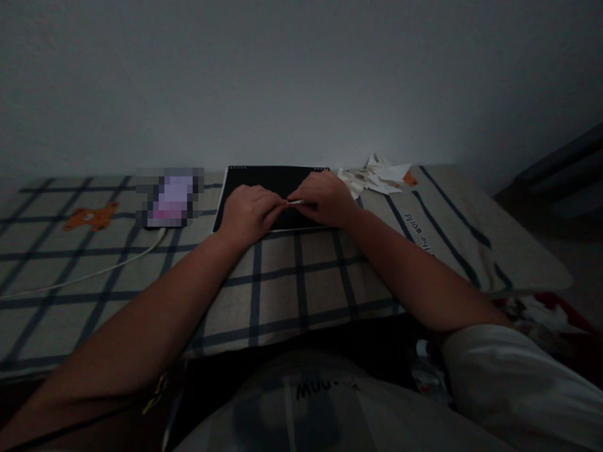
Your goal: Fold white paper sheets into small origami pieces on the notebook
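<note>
You have a black mat (264, 182), beige bedding (292, 282) checked with navy lines, white paper scraps (377, 176), an orange bear print (92, 216).

Checked bed cover (301, 276): black mat (264, 185), paper scraps (377, 176), white cable (94, 273).

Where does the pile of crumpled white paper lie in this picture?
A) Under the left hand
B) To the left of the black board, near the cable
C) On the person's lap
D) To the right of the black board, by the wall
D: the crumpled paper lies just past the right edge of the black board, at the back near the wall, away from the cable.
</note>
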A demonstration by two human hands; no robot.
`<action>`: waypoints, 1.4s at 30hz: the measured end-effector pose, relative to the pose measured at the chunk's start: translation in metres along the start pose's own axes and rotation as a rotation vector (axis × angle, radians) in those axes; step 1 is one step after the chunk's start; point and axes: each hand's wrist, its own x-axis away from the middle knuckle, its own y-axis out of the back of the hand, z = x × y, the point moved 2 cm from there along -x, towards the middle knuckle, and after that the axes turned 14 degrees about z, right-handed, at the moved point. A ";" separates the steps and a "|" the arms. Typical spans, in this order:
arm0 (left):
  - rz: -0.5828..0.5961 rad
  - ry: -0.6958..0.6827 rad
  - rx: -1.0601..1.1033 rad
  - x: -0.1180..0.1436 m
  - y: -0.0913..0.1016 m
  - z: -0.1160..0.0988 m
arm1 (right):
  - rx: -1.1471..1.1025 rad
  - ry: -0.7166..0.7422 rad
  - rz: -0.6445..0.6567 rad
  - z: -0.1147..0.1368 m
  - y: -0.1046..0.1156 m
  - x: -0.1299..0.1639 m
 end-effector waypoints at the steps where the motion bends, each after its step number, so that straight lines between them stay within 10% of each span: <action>1: 0.004 0.017 -0.002 0.000 0.000 0.001 | 0.000 -0.010 -0.002 0.001 0.002 0.001; 21: -0.002 0.397 0.764 -0.001 -0.009 0.029 | -0.551 -0.261 -0.120 -0.033 -0.014 -0.001; 42: -0.038 0.641 0.969 -0.006 -0.008 0.030 | -0.797 -0.427 -0.093 -0.033 -0.016 -0.003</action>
